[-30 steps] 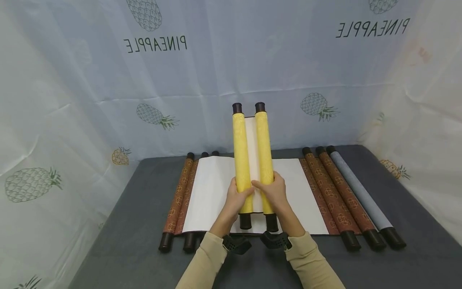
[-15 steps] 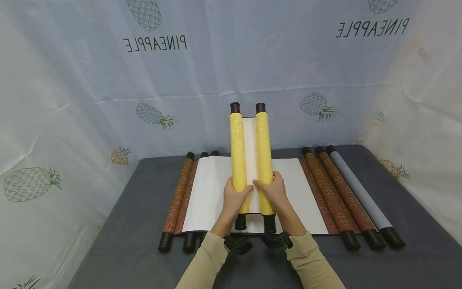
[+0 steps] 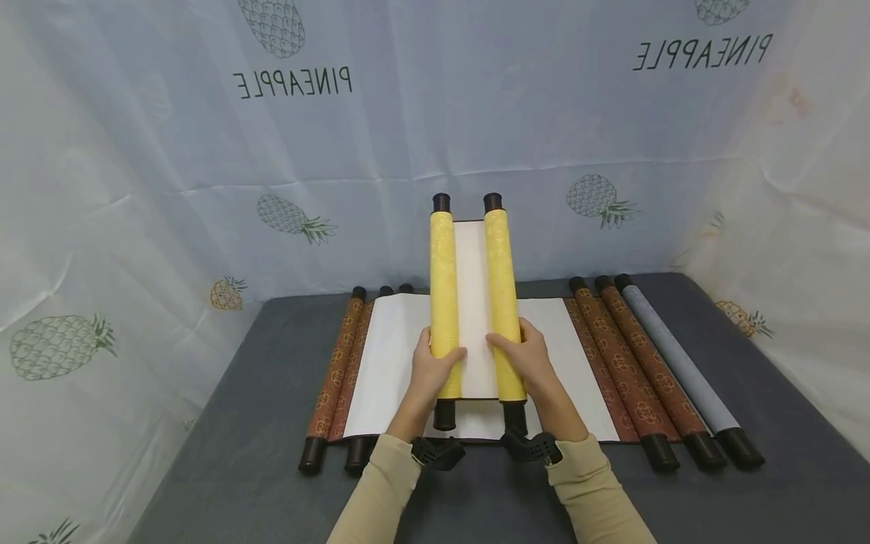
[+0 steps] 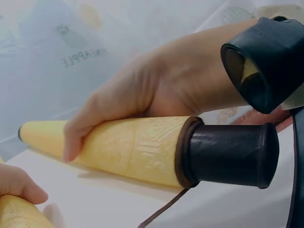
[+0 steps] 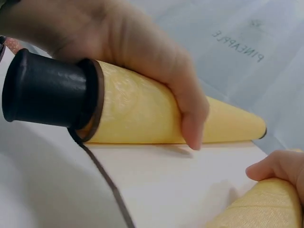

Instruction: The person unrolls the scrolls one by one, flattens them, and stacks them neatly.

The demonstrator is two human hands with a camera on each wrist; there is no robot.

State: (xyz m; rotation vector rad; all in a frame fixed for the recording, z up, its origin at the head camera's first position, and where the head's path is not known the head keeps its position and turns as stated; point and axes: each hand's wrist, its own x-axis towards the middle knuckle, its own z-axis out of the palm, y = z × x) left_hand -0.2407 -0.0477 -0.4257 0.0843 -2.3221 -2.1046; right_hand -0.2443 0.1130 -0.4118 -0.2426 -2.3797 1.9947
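Observation:
A yellow scroll with dark end knobs is held up in the middle, partly unrolled. Between its two rolls a strip of white paper shows. My left hand grips the left roll near its lower end, thumb over the front, as the left wrist view also shows. Around the right roll my right hand is wrapped in the same way, its thumb lying by the inner edge. Behind and below lies a larger spread scroll with white paper and brown patterned borders, partly covered by the yellow one.
Brown patterned rolls lie on the dark table, one roll at the left and others at the right. A grey roll lies outermost right. A pineapple-print curtain hangs at the back and sides.
The two yellow rolls have moved farther apart, the left one leftward and the right one slightly rightward. More white paper shows between them. Both hands keep their grip.

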